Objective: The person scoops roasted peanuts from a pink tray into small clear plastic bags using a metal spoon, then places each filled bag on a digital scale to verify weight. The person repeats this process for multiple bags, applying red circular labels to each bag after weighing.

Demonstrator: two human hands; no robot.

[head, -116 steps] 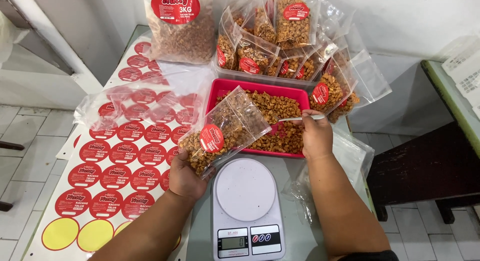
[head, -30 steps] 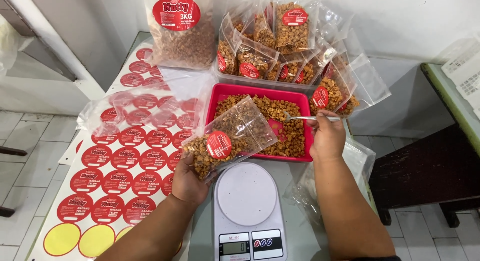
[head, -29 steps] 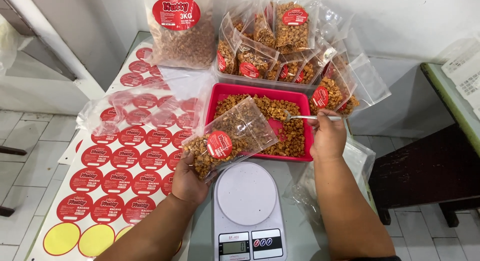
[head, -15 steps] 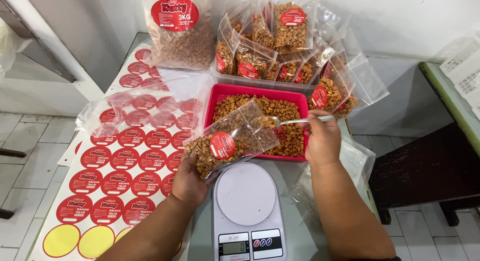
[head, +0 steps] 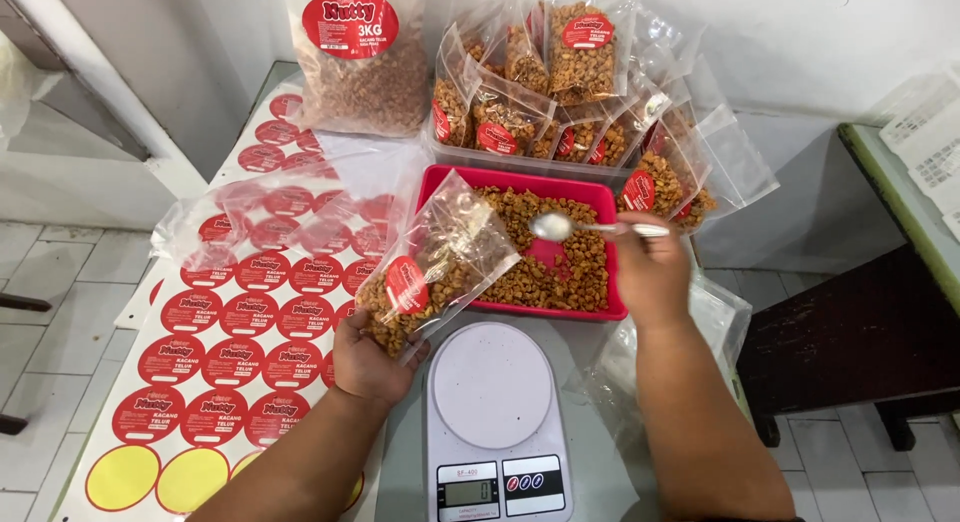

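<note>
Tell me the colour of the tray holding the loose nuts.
Red tray, seen from the head view.

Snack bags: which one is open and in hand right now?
The part-filled clear bag with one red round label, held tilted by the left hand above the scale; the others stand in the bin behind.

Tilted half-filled nut pouch [head: 435, 272], silver spoon [head: 590, 226]

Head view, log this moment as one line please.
left hand: holds bag tilted over scale | right hand: holds spoon over red tray | bag: part filled
</note>
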